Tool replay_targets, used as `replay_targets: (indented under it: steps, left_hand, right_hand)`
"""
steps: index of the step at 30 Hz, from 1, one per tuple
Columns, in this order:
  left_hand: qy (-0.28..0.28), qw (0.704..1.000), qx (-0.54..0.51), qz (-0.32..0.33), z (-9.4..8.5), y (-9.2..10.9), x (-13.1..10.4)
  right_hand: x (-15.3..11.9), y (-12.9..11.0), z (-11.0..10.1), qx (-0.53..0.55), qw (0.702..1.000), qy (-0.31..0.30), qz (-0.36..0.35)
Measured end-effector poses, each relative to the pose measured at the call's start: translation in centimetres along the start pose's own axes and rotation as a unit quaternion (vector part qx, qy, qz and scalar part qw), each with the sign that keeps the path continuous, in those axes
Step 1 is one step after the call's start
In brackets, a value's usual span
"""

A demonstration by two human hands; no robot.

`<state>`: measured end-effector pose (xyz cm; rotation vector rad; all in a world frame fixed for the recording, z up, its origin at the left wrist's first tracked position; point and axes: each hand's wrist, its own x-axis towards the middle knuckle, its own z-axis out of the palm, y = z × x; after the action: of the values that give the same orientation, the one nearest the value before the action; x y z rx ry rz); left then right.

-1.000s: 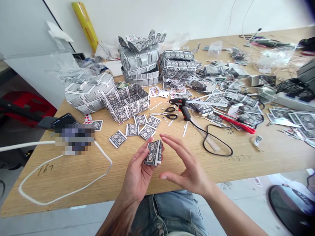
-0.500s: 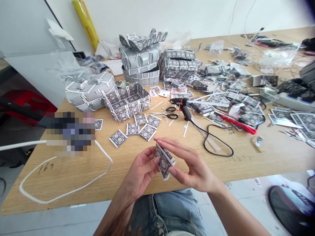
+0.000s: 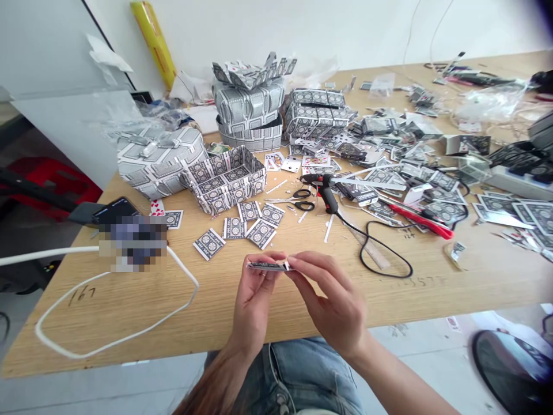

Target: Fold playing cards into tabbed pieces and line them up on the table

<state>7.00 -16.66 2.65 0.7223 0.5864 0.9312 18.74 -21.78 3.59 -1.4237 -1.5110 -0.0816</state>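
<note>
A folded playing card (image 3: 266,266) with a dark patterned back is seen nearly edge-on above the table's near side. My left hand (image 3: 254,297) is closed on it, thumb below and fingers behind. At its right end, my right hand (image 3: 330,300) pinches the card between thumb and fingertips. Several folded card pieces (image 3: 261,233) lie on the table just beyond my hands. Behind these stands an open box woven from cards (image 3: 228,183). Whether the held piece is one card or more, I cannot tell.
Scissors (image 3: 298,200) and a black glue gun (image 3: 327,196) lie beyond my hands, with the gun's cord looping right. A red-handled cutter (image 3: 425,220) rests among scattered cards. Woven card boxes (image 3: 248,106) stand at the back. A white cable (image 3: 116,344) curves across the left.
The folded card has been tipped from upright to nearly flat and raised slightly, away from my body. My right fingers have moved from spanning it to pinching its right end.
</note>
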Motion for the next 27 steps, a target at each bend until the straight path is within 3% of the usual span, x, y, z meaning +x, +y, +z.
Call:
replay_targets:
  steps: [4,6,11,15,20,27]
  left_hand:
    - [0.006,0.987,-0.147,-0.063,0.9,0.4,-0.2]
    - [0.035,0.978,-0.19,-0.085,1.4,0.7,-0.2]
    - [0.145,0.959,-0.22,-0.104,2.5,0.8,0.4]
    - [0.189,0.955,-0.208,-0.1,3.0,0.7,0.7]
    - [0.189,0.956,-0.216,-0.069,3.1,0.4,0.8]
    - [0.136,0.968,-0.208,-0.025,2.7,-0.2,1.0]
  right_hand:
    - [-1.1,0.1,0.7,-0.027,0.999,0.032,-0.019]
    - [-1.5,0.1,1.0,-0.035,0.998,0.035,-0.029]
    - [-2.1,0.0,1.5,-0.06,0.994,0.045,-0.073]
    - [-2.4,0.2,1.6,-0.082,0.992,0.041,-0.091]
    - [-2.5,0.2,1.5,-0.099,0.988,0.029,-0.116]
    - [-2.3,0.2,1.3,-0.074,0.99,-0.009,-0.116]
